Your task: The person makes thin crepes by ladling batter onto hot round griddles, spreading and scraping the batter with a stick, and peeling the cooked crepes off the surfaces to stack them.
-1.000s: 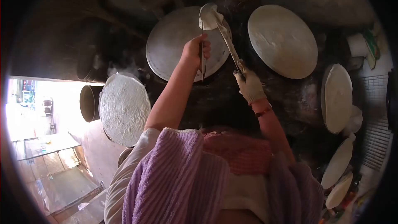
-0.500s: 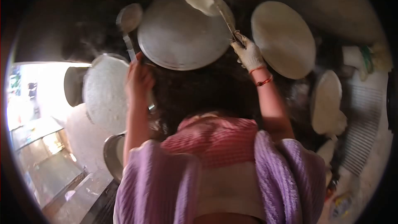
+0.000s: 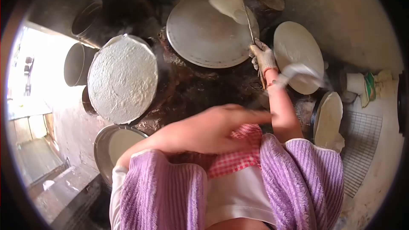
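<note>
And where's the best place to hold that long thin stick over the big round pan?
The stick is probably best held by its near end, coming from the bottom of the picture, where the gloved right hand has it. It's long, and its far end reaches over the pan, beside a white patch, so keep off that end.

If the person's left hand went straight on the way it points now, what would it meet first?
Probably the right forearm: the left hand points across at it. Depth is unclear, so it might pass above instead.
</note>
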`<state>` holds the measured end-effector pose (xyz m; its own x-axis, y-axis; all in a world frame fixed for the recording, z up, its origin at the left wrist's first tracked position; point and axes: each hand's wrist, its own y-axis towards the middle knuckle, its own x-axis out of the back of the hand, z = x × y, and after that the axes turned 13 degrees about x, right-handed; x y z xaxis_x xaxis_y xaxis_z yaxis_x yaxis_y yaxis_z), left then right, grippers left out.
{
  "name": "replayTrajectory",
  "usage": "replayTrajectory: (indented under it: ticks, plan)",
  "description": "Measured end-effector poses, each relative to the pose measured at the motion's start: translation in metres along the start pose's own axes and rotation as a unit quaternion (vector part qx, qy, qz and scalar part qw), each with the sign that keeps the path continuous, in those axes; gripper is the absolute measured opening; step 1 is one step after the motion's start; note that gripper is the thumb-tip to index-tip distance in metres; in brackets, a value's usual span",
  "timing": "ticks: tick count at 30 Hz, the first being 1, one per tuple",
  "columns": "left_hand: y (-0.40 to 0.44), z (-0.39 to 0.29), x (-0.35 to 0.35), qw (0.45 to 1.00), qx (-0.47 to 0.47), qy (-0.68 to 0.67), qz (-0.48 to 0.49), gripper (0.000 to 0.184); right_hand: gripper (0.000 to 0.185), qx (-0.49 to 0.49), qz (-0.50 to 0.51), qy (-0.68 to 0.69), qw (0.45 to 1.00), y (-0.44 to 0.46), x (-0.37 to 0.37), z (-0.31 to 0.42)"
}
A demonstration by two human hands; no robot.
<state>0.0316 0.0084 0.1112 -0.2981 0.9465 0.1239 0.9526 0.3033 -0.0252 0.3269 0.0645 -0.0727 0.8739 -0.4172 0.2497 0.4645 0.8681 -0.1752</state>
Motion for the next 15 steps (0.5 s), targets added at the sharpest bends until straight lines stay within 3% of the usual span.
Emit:
replayTrajectory:
  ticks: [1,3,4,8,10,12,13,15]
  plan:
    - [0.005,-0.014,-0.007,0.997,0.022,-0.022,0.064,0.051,0.049,-0.028,-0.025,0.025,0.999,-0.01,-0.016,0.005]
    - [0.013,-0.03,-0.02,0.991,0.022,0.067,0.112,0.045,0.049,-0.036,0.031,0.026,0.999,-0.016,-0.035,0.024]
    - [0.01,-0.033,-0.028,0.992,0.04,0.082,0.09,0.034,0.049,-0.036,0.049,0.018,0.998,-0.02,-0.04,0.031]
    - [0.002,-0.039,-0.025,0.999,0.006,-0.048,0.007,0.028,0.046,-0.005,0.074,0.026,0.997,-0.017,0.005,0.034]
    - [0.004,-0.051,-0.016,0.983,0.02,-0.177,0.038,0.027,0.044,-0.031,0.036,0.06,0.997,0.005,0.016,0.017]
    - [0.011,-0.062,-0.018,0.977,0.024,-0.204,0.055,0.027,0.041,-0.066,0.015,0.06,0.996,0.01,0.0,0.019]
    - [0.016,-0.067,-0.021,0.977,0.024,-0.203,0.066,0.027,0.04,-0.068,0.047,0.107,0.991,0.018,-0.008,0.02]
    - [0.022,-0.074,-0.034,0.978,0.033,-0.19,0.074,0.028,0.039,-0.041,0.086,0.056,0.994,0.032,-0.017,0.026]
